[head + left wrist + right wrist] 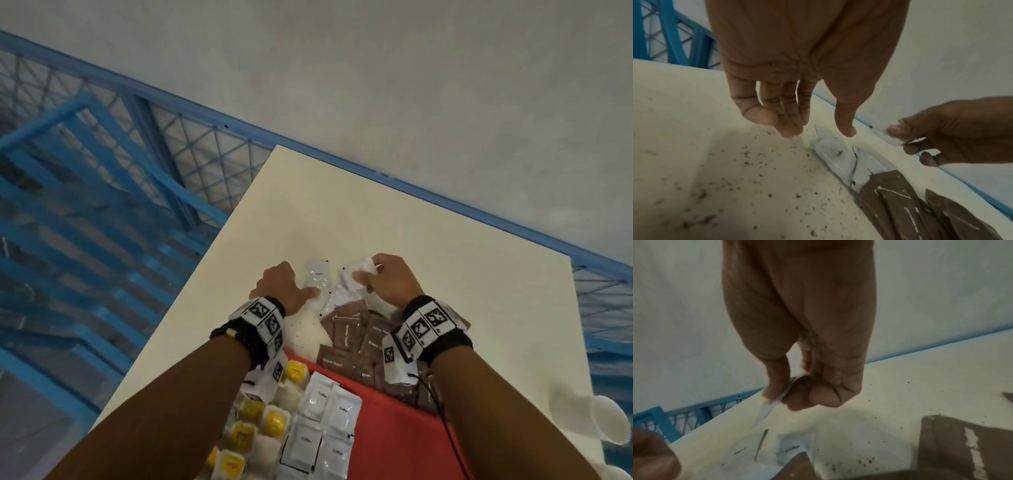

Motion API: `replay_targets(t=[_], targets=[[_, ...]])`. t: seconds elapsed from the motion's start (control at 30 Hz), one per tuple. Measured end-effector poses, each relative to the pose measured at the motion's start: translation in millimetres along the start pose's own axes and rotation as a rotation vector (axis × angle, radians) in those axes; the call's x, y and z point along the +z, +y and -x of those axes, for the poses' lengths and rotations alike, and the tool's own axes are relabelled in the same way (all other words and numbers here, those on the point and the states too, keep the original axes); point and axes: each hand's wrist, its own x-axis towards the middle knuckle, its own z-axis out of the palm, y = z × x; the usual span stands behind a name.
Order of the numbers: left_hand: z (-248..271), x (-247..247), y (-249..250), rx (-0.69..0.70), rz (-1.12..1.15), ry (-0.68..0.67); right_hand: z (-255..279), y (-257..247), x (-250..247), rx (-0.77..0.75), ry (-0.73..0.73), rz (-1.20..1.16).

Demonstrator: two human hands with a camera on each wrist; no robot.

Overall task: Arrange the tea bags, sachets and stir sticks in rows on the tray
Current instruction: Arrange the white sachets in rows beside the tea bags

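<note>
My right hand (368, 274) pinches a white sachet (358, 270) between thumb and fingers and holds it just above the table; the right wrist view shows the pinch on the white sachet (768, 407) edge-on. My left hand (291, 284) hangs with relaxed fingers, its thumb touching a white coffee sachet (317, 279) that lies on the table. A pile of brown sugar sachets (356, 337) lies under my right wrist. On the red tray (394, 431), white coffee sachets (325, 421) and yellow tea bags (263, 421) lie in rows.
The cream table (376, 212) carries dark specks near the sachets. White cups (603, 421) lie at its right edge. Blue metal racks (85, 212) stand to the left, beyond the table edge. A grey wall (411, 85) is behind.
</note>
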Motion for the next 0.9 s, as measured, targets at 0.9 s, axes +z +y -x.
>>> replay_targets(t=[0.9], targets=[[58.2,-57.8,26.7,0.086,1.040,-0.279,64.3,23.1,-34.2,0.202,0.333,-0.619]])
